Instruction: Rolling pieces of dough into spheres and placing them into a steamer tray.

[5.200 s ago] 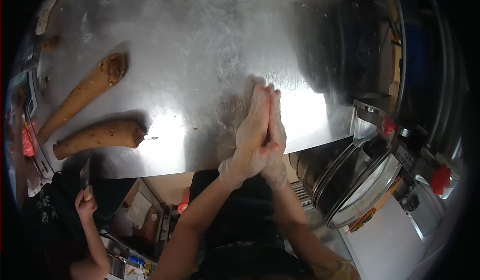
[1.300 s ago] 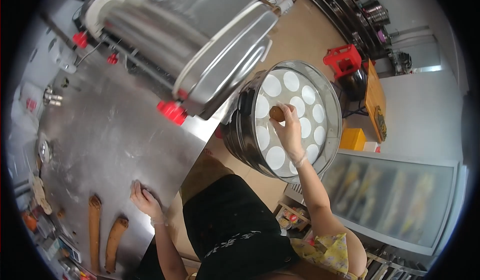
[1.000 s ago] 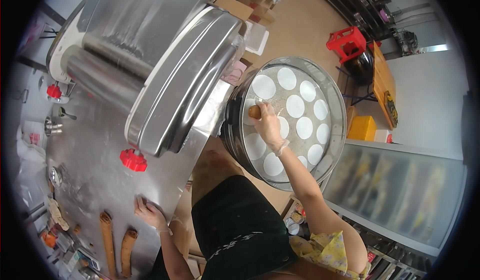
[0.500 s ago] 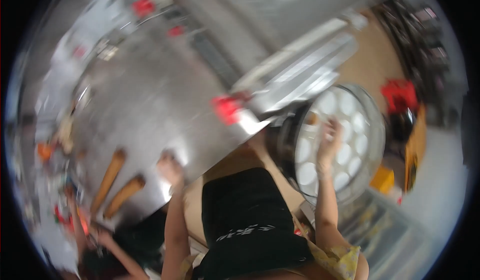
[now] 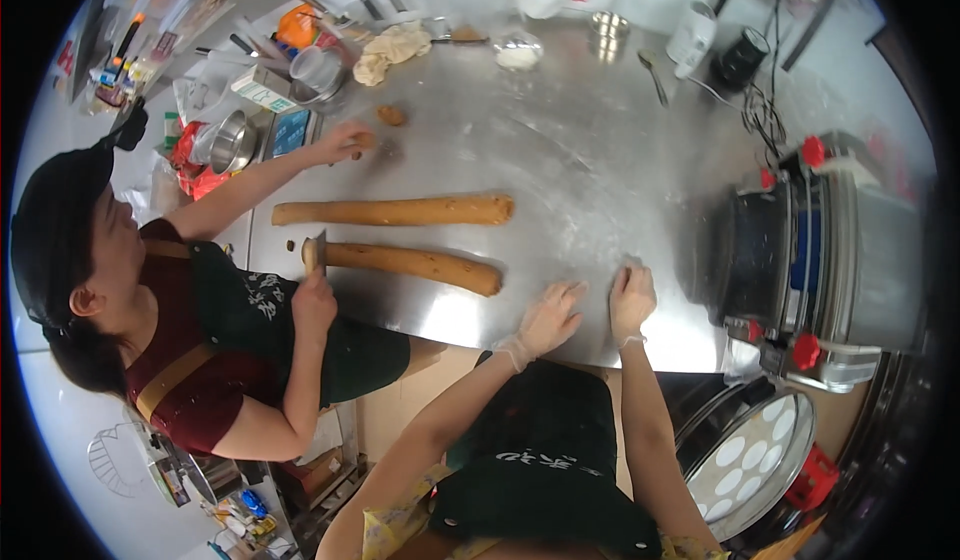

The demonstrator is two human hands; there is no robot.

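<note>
My left hand (image 5: 550,317), in a thin clear glove, is low over the steel table (image 5: 580,180) by its near edge. Its fingers are loosely bent, with a gap at the thumb. Just right of it, my gloved right hand (image 5: 632,302) rests on the tabletop with curled fingers; whatever may be under them is hidden. Two long brown dough logs (image 5: 400,210) lie to the left, the closer log (image 5: 420,263) ending near my left hand. A co-worker's hand (image 5: 314,305) holds a blade (image 5: 321,250) at that log's left end.
The co-worker's other hand (image 5: 345,142) reaches near a dough lump (image 5: 390,115). A machine with red knobs (image 5: 810,350) stands at the right. Below it is a round tray (image 5: 795,480) bearing several white discs. Bowls, a cloth (image 5: 392,52) and a spoon (image 5: 653,78) line the back.
My view has swung from the tray to the table and the co-worker. My right hand has left the tray and come to the table beside my left hand.
</note>
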